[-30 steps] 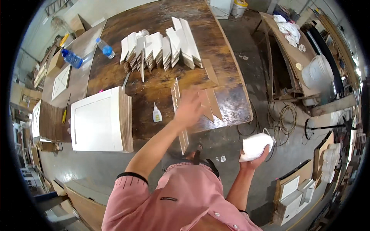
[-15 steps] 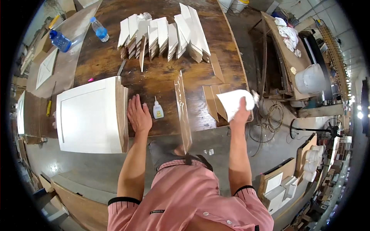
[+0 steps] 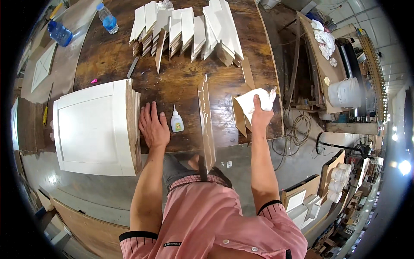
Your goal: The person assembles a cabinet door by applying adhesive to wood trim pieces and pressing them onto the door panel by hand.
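My left hand (image 3: 154, 129) lies flat with its fingers spread on the brown wooden table, between a stack of white framed panels (image 3: 91, 129) and a small white glue bottle (image 3: 177, 123) standing upright. At the right, my right hand (image 3: 261, 116) grips a crumpled white cloth (image 3: 246, 102). The cloth covers part of some short brown strips (image 3: 239, 117) with angled ends. Between my hands lies a long brown strip (image 3: 206, 121) bearing wavy lines of glue, its near end jutting past the table edge.
Several stacks of white angled strips (image 3: 187, 30) stand at the back of the table. Near the left lie a knife blade (image 3: 133, 67) and a yellow-handled screwdriver (image 3: 45, 115). Two bottles, one clear (image 3: 108, 19) and one blue (image 3: 59, 33), stand farther back. A white bucket (image 3: 345, 93) sits right.
My right hand has moved the cloth left and slightly away from me, over the short brown strips. My left hand stays flat on the table. The whole view has shifted a little.
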Demonstrator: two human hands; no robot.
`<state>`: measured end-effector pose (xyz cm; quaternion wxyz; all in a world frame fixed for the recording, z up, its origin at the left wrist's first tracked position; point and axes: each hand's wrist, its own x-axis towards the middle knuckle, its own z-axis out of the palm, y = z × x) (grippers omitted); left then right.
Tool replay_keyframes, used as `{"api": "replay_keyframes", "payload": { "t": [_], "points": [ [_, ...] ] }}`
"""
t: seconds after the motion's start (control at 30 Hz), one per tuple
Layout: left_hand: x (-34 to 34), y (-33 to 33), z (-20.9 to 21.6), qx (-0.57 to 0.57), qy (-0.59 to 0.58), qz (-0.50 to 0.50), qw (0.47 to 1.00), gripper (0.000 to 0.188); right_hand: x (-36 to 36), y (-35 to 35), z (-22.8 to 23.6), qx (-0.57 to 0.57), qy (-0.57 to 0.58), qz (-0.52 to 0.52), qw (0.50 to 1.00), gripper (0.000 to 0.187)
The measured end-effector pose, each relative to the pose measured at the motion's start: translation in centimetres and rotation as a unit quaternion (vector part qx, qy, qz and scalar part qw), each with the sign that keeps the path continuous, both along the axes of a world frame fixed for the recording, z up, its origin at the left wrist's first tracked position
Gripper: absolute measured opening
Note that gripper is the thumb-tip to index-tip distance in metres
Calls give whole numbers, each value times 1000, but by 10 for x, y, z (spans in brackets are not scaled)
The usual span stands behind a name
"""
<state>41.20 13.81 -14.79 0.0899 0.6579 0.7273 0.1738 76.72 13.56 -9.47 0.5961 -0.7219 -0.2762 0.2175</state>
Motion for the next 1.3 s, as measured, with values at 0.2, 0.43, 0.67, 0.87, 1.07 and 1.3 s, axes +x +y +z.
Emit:
{"api": "replay_keyframes", "payload": {
  "t": [0.2, 0.43, 0.67, 0.87, 1.07, 1.3],
  "points": [
    [1, 0, 0, 2, -5, 0, 1000, 54, 1, -2, 8, -8, -15, -23, 1000, 37],
    [2, 0, 0, -9, -8, 3, 1000, 52, -4, -24, 11, -39, 5, -6, 999, 41],
    [1, -1, -6, 25, 17, 0, 1000, 51, 5, -33, 20, -74, -9, -42, 996, 45],
    [1, 0, -6, 29, 17, -2, 999, 51, 11, -59, 7, -46, -16, -25, 999, 40],
    [0, 0, -6, 21, 25, -5, 999, 51, 4, -75, 16, -35, -17, -32, 999, 36],
    [3, 0, -5, 10, 8, 3, 1000, 51, 10, -99, 12, -59, -19, -26, 998, 36]
  ]
}}
